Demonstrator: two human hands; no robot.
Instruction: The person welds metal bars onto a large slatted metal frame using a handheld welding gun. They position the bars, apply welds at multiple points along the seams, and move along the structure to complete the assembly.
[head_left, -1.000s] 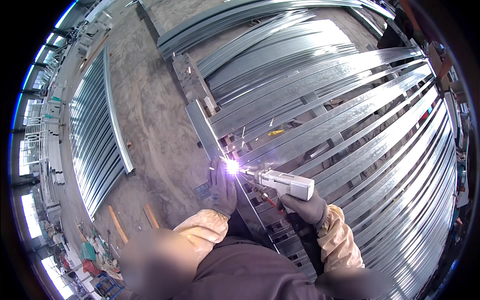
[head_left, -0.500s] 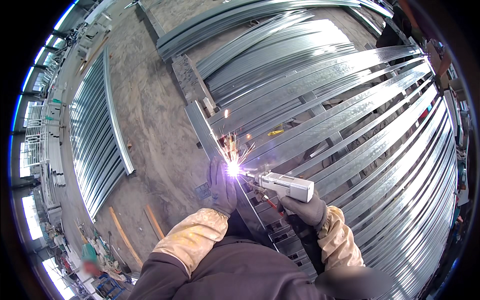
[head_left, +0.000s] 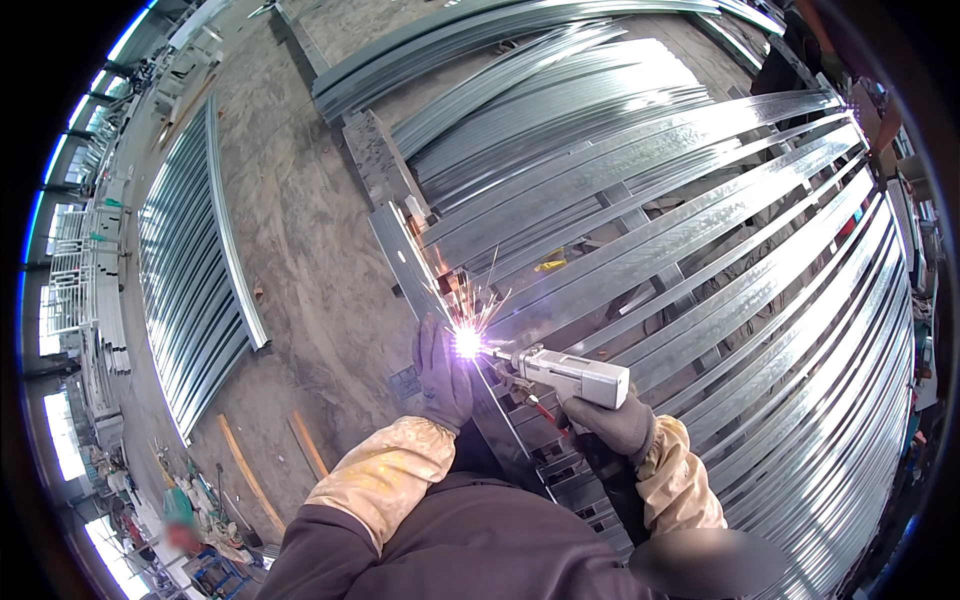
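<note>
In a grey glove, my right hand (head_left: 618,424) is closed around the grip of a silver, box-bodied welding gun (head_left: 578,375). Its nozzle points left at a bright white-violet arc (head_left: 466,342), and orange sparks spray upward from it. The arc burns on the end rail (head_left: 398,250) of a frame of long galvanized metal slats (head_left: 650,252). Close to the left of the arc is my gloved left hand (head_left: 443,378), its fingers stretched out along the rail. The glare hides the joint itself. Tan cuffs cover both my wrists.
Stacked metal profiles (head_left: 570,130) lie beyond the frame. A ribbed metal panel (head_left: 195,270) rests on the floor at left, with wooden strips (head_left: 250,472) nearer me. A dark hose (head_left: 615,495) runs down from the gun. A yellow scrap (head_left: 550,261) shows between slats.
The spark spray has changed shape. Both my hands and the welding gun stay in nearly the same place, with the arc still burning.
</note>
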